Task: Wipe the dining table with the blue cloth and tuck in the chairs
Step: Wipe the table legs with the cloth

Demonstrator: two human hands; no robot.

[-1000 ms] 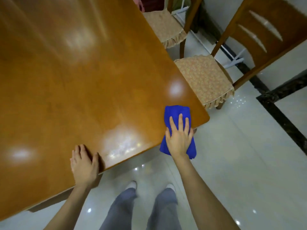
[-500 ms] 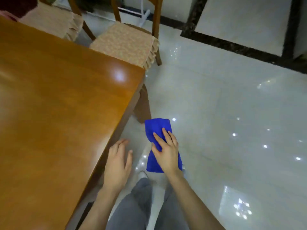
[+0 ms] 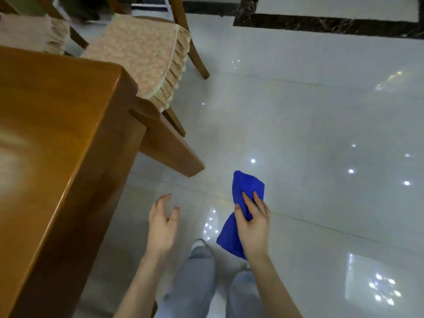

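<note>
Right grip (image 3: 252, 228) pinches blue cloth (image 3: 246, 187); left grip (image 3: 161, 228) wide, empty. Next prob. cushioned chair (image 3: 140, 53) by surface (image 3: 57, 115) corner: push w/ free left, keep cloth bunched.

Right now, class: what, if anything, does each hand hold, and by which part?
The right hand grips the blue cloth around its bunched middle, both ends hanging free. The left hand holds nothing; its fingers are loose.

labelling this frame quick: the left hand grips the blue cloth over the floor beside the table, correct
Wrong hand: the head view shows the right hand gripping the blue cloth over the floor beside the table; the left hand is empty, fingers loose.
</note>
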